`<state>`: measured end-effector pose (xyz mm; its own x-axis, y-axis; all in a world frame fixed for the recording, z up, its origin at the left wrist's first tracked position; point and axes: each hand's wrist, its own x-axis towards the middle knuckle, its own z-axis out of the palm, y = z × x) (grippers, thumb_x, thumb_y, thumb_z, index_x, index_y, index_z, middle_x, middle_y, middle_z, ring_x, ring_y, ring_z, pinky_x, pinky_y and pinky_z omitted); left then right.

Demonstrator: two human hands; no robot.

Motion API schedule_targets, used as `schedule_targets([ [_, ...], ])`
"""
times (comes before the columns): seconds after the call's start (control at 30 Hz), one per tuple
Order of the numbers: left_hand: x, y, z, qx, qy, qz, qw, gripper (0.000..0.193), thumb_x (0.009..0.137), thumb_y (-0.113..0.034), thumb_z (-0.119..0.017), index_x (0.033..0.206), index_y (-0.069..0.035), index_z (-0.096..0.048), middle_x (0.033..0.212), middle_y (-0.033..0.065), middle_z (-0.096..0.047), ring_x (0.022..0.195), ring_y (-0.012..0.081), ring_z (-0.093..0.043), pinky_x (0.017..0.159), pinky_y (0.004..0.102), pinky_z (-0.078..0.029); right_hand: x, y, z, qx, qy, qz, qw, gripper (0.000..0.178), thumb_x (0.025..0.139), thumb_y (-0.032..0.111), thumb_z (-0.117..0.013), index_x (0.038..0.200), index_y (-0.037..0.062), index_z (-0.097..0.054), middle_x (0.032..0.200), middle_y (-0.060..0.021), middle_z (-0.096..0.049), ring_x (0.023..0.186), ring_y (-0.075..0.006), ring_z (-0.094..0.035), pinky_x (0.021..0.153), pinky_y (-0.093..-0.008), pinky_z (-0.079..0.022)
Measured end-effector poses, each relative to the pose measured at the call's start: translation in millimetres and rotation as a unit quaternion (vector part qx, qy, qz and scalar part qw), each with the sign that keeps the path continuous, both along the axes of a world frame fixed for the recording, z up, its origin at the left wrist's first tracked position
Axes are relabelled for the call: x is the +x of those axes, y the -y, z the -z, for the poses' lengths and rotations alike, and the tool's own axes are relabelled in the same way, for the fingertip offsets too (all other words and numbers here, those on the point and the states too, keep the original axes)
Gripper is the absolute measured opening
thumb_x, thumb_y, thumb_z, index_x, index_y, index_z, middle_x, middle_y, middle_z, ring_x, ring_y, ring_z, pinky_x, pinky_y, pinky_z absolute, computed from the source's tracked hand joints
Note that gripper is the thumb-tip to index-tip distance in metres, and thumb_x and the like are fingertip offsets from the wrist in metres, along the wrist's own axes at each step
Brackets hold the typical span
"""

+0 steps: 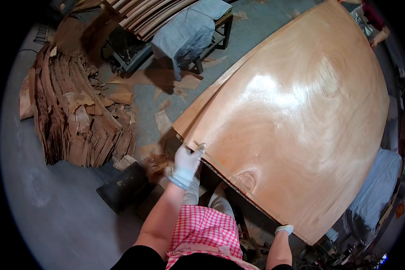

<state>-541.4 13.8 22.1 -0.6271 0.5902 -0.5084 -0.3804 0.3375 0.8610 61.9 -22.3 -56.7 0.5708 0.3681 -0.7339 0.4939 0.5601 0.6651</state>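
A large, thin sheet of pale wood veneer or plywood [283, 135] with swirling grain fills the right half of the view. Beneath its left side, another sheet [220, 85] sticks out at a slightly different angle. My left hand [188, 159], in a white glove, is closed on the near left edge, thumb over the top face. Farther right along the same edge, my gloved right hand [284, 229] grips it too, with most of its fingers hidden under the sheet. At the far right corner, another person's hand [380, 36] is by the sheet.
Torn brown veneer [78, 117] is piled on the floor at left, beside a dark box [122, 186]. Behind stand curved wood strips [144, 15] and a bench draped with grey cloth [184, 33]. Scraps litter the floor. Plastic-covered material [377, 189] lies at right.
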Motion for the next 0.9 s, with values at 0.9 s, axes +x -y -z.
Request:
schedule_targets([
  [0.9,-30,4,44,-0.226,-0.490,0.137,0.830,0.060,0.077,-0.034,-0.074,0.121,0.002,-0.055,0.135,0.0224,-0.047,0.135,0.0368,-0.032,0.114,0.0460,-0.023,-3,-10,-9,-0.076,0.022,0.001,0.997,0.043,0.094,0.035,-0.043,0.134,0.0253,-0.057,0.144,0.0040,-0.049,0.134,-0.0167,-0.045,0.101,-0.0336,-0.040],
])
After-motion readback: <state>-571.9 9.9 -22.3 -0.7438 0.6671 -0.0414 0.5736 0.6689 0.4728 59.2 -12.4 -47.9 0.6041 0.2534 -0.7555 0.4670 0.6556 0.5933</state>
